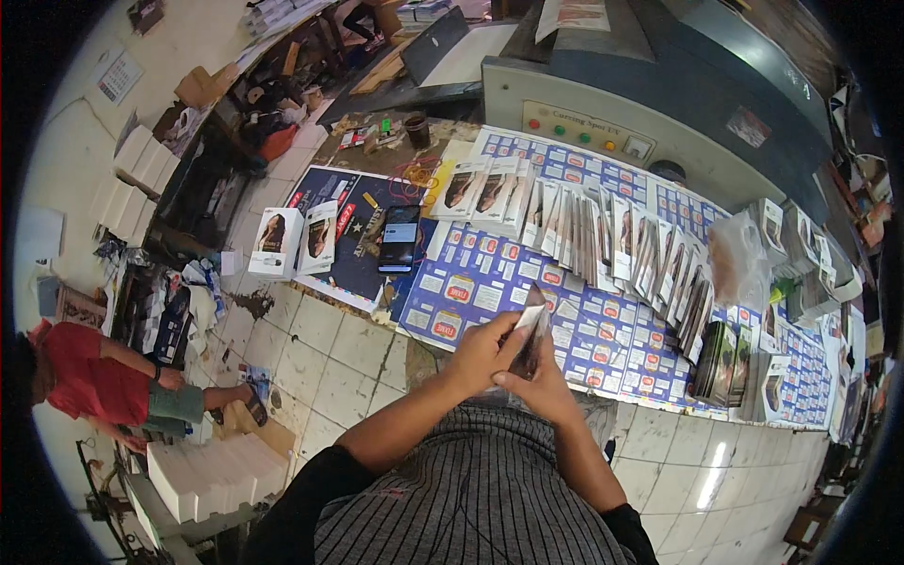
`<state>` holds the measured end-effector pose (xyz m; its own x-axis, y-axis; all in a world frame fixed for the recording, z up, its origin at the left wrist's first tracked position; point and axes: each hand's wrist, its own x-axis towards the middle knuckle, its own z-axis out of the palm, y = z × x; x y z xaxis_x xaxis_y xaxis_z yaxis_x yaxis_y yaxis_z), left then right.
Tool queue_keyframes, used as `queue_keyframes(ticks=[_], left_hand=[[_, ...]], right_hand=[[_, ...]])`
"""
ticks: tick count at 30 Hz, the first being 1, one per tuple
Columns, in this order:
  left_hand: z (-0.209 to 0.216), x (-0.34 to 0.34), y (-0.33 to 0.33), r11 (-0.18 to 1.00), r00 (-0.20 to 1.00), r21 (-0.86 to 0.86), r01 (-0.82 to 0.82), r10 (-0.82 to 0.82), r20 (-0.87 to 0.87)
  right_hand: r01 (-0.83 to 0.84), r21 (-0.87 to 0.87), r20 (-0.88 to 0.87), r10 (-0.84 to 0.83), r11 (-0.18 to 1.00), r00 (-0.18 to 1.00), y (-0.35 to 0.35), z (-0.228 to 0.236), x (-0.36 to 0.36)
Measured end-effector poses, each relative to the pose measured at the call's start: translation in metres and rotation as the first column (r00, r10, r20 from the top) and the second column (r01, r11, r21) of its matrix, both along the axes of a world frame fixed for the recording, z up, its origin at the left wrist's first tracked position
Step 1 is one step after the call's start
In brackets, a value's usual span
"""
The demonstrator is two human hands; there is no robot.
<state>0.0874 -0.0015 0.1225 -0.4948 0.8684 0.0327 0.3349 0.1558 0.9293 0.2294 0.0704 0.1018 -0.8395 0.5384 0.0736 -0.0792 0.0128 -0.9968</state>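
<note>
In front of my waist, at the table's near edge, both hands are closed on a small bundle of thin printed cards [533, 318], part white and part dark. My left hand [488, 353] pinches it from the left with the thumb on top. My right hand [544, 377] grips its lower right side. Just beyond, a long leaning row of similar white printed cards [603, 235] curves across the table to the right. Thicker stacks of cards [480, 193] stand at the row's left end. How many pieces I hold cannot be made out.
Blue printed sheets [471, 306] cover the table. A phone [399, 239], rubber bands [414, 179] and two card stacks [276, 247] lie left; dark green stacks [720, 363] and a plastic bag [739, 259] right. A machine [603, 113] stands behind. A person in red [104, 377] is at left.
</note>
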Motion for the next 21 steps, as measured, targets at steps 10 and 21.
queue_keyframes(ticks=[10,21], left_hand=[[-0.071,-0.072,0.016,0.972,0.973,-0.05,-0.23,0.231,0.01],[-0.097,-0.052,0.023,0.941,0.515,-0.317,0.121,-0.332,-0.79]], right_hand=[[0.26,0.06,0.485,-0.256,0.964,0.836,0.053,-0.044,0.01],[0.329,0.334,0.465,-0.458,0.883,0.758,0.063,-0.047,-0.013]])
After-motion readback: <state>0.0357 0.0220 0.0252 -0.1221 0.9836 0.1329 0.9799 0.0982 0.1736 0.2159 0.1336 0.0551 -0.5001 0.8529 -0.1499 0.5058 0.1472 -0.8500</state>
